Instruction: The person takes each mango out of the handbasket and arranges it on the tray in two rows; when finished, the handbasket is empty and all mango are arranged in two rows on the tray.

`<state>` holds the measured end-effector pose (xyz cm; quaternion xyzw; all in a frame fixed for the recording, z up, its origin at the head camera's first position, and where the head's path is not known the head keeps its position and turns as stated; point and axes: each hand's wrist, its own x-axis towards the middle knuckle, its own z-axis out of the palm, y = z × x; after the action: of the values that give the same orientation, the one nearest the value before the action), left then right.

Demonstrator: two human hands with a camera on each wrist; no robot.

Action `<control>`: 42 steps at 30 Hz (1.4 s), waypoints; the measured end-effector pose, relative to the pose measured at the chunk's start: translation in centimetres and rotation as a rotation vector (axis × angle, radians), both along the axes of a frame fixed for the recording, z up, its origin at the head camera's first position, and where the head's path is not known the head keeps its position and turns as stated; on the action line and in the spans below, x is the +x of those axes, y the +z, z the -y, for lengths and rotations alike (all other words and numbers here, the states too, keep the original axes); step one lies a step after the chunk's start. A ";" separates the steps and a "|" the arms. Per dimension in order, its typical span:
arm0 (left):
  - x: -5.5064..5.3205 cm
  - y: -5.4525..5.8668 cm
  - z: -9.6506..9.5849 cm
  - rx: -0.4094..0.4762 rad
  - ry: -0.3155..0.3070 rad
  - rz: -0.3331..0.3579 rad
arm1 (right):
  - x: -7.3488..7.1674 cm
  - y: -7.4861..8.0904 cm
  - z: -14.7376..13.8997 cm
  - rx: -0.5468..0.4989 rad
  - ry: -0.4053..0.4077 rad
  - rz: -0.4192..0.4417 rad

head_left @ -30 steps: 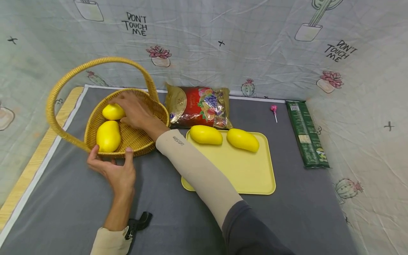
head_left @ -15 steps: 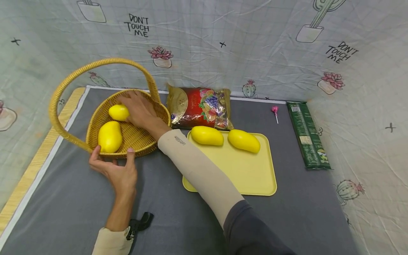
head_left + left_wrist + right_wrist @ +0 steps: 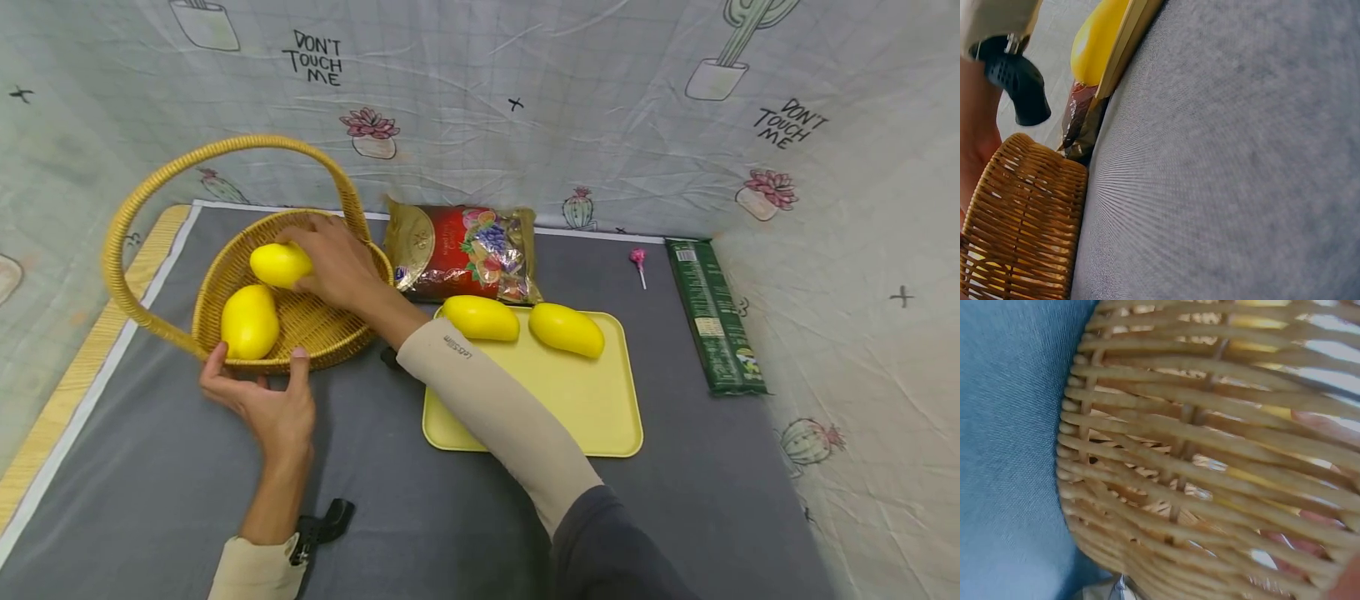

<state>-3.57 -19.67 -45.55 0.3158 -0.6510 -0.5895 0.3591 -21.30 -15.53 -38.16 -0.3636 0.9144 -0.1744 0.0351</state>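
Observation:
On the left of the head view stands a yellow wicker basket (image 3: 300, 362) with a tall arched handle. My left hand (image 3: 273, 408) holds its near rim, fingertips and thumb spread along the edge. Inside, one yellow mango (image 3: 251, 321) lies by the near left wall. My right hand (image 3: 333, 258) reaches over the far right of the basket and grips a second mango (image 3: 281, 265) at its right end. The right wrist view is filled by the basket's woven wall (image 3: 1179, 437), with yellow and fingers showing through its gaps.
A yellow tray (image 3: 570, 417) holds two mangoes (image 3: 566, 329) along its far edge, partly under my right forearm. Behind it lies a red and gold candy bag (image 3: 465, 250). Farther right are a pink lollipop (image 3: 637, 257) and a green packet (image 3: 716, 317). A printed curtain closes off the back.
My right hand has drawn back a little toward the right, and the mango in its fingers has tilted and shifted. The left hand stays at the rim.

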 end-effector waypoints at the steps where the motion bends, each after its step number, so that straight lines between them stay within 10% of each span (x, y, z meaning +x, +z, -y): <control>1: 0.0 0.0 0.0 0.000 0.000 0.002 | 0.2 0.2 -0.3 -0.020 0.004 -0.004; 10: 0.5 2.6 -1.3 0.025 -0.005 -0.026 | 2.4 2.1 -3.2 -0.131 0.007 -0.020; 22: 0.4 2.9 -1.3 0.028 0.000 -0.033 | 4.9 4.2 -7.9 -0.265 0.003 -0.075; 42: 0.5 2.5 -1.5 0.033 0.000 -0.025 | 7.6 3.2 -18.1 -0.278 -0.028 0.005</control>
<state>-3.11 -18.22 -43.01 0.3144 -0.6367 -0.6040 0.3620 -13.70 2.52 -34.99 -0.3517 0.8863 -0.3009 -0.0158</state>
